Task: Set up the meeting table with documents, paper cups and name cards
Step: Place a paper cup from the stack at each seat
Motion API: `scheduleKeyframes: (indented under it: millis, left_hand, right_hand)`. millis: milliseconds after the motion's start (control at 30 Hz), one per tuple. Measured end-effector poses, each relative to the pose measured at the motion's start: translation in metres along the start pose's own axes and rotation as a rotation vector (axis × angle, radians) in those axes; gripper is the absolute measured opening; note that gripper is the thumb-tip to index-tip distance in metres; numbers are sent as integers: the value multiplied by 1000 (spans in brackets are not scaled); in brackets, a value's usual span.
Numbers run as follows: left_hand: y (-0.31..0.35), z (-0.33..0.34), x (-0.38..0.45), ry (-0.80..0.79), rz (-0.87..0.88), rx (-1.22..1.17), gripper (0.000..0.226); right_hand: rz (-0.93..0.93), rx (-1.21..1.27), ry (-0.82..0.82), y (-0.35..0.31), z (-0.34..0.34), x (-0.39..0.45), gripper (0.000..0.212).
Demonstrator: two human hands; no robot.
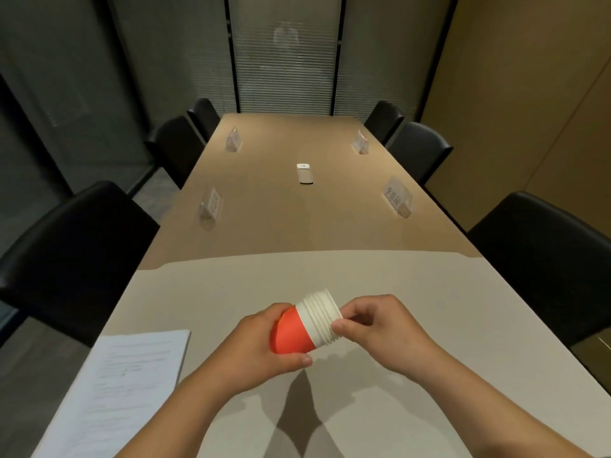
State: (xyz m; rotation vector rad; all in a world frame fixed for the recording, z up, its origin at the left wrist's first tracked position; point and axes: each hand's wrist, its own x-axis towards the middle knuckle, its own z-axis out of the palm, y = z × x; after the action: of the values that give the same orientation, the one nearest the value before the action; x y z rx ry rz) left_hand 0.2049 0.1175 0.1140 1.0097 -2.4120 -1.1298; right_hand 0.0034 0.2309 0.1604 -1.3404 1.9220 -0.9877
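Both hands grasp a nested cup stack [305, 322] held on its side just above the near end of the table [429, 309]. Left hand [261, 345] wraps the orange base of the stack, thumb underneath and fingers curled over the far side. Right hand [377, 328] pinches the white rims at the stack's open end between thumb and fingertips [339, 325]; the rims point right and slightly away from the person.

Left of the grip and nearer the person, a stack of printed papers [132, 385] lies flat at the table's left edge, well apart from the cups. Beyond the grip, four clear name cards stand on the tabletop: near left [210, 204], far left [233, 140], near right [397, 196], far right [360, 142]. Between the two rows, straight ahead of the grip, lies a small white device [305, 173]. Black chairs line both long sides, the closest at left [72, 249] and right [549, 259] of the grip. Shadows of the forearms fall on the table below the hands.
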Motion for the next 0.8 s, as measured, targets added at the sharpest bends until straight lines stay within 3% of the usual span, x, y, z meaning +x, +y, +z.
scheduleKeyframes:
  millis: [233, 600, 800]
  left_hand:
    - [-15, -25, -20, 77, -64, -16, 69]
    - [-95, -111, -113, 395, -252, -33, 68]
    - [-162, -184, -150, 409, -223, -37, 66]
  right_hand:
    - [-57, 33, -60, -20, 19, 21, 14]
    - [-287, 33, -231, -93, 120, 72, 9]
    - [-342, 50, -89, -152, 193, 98, 11]
